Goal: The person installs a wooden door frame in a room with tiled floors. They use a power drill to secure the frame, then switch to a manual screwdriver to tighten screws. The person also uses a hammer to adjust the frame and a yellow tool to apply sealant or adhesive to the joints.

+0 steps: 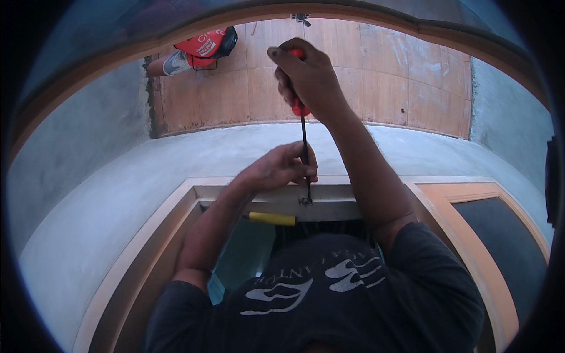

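My right hand [306, 76] is wrapped round the red handle of a long screwdriver [303, 132], its dark shaft pointing down toward me. My left hand [285, 166] pinches the shaft low down, a little above the tip. The tip meets a small metal fitting [305, 201] on the bottom rail of a pale window frame [335, 193]; what kind of fitting it is, I cannot make out. Just below the left hand, a yellow handle-like object [271, 219] lies at the rail's inner side, its left end dark.
A wooden sash with a metal catch [300, 19] arches across the top. Beyond the grey plaster wall [235, 147] lies a surface of reddish-brown tiles [382, 82], with a red and black bag [207, 46] at its far left. To the right stands a dark-paned wooden sash [494, 223].
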The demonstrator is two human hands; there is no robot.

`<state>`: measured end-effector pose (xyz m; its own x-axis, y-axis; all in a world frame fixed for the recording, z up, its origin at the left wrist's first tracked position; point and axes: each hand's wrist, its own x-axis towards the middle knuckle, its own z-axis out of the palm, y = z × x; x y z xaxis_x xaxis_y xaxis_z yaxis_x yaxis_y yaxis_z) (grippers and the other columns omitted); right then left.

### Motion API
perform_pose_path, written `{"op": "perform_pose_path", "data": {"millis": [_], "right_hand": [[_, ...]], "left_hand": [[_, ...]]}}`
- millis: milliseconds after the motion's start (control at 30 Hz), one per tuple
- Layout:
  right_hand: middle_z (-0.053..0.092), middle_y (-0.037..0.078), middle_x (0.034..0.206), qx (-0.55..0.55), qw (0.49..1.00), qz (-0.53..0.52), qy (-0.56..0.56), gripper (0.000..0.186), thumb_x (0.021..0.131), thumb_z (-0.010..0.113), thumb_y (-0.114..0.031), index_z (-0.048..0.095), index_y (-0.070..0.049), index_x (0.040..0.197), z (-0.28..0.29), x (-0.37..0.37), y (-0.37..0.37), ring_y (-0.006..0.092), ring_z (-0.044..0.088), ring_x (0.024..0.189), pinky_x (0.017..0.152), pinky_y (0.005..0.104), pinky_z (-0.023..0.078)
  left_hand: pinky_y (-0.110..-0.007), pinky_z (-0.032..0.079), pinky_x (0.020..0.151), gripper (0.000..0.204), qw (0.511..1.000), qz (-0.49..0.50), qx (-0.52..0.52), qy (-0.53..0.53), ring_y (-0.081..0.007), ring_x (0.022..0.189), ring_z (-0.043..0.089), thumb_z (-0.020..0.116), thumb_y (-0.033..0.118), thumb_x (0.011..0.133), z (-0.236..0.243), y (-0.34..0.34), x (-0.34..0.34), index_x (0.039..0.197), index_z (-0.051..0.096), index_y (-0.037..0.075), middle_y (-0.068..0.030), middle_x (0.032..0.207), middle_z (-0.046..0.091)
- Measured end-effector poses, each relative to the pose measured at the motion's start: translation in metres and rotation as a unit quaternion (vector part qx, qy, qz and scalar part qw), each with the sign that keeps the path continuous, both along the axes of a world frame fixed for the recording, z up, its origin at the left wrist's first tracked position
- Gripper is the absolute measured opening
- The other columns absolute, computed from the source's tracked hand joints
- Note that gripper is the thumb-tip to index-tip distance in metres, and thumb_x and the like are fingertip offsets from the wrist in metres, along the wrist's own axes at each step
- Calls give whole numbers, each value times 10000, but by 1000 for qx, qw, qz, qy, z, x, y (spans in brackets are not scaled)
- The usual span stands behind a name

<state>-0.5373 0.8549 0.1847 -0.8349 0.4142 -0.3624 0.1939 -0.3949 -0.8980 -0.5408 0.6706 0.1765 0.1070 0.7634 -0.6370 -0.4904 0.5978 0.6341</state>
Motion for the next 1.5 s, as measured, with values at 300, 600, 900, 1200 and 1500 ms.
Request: {"op": "perform_pose_path", "data": {"millis": [300,600,900,1200,1500], "right_hand": [[482,24,617,-267,935,126,199,137,988,617,-141,575,-43,1074,1,-3,-6,82,421,399,357,227,333],[536,94,657,-202,914,66,345,218,930,699,-208,540,-58,937,22,15,6,133,571,527,412,240,390],[521,33,558,-100,983,128,89,347,910,744,-212,572,33,1085,22,14,1,114,509,413,379,268,405],[582,50,653,-75,996,50,30,316,933,742,-275,570,-22,1015,-1,-3,-20,115,548,476,430,269,432],[567,42,649,-126,990,24,64,298,923,744,-238,555,-37,1034,22,25,-15,88,493,415,378,249,398]], "left_hand": [[-357,525,963,70,996,-44,65,50,-169,1001,667,649,59,982,5,-4,0,1001,582,51,-64,969,677],[-338,517,904,58,985,-87,121,81,-143,934,638,661,65,971,8,2,5,973,610,39,-39,928,666],[-327,530,904,39,989,-80,93,82,-139,956,656,639,42,976,3,-5,4,999,607,37,-39,945,679],[-352,534,933,54,995,-60,81,18,-179,978,677,616,62,985,-9,-6,-4,1029,600,36,-77,968,694],[-335,554,787,294,785,-15,94,612,-249,866,706,789,139,853,124,-11,-56,1107,700,22,-129,1069,719]]}}
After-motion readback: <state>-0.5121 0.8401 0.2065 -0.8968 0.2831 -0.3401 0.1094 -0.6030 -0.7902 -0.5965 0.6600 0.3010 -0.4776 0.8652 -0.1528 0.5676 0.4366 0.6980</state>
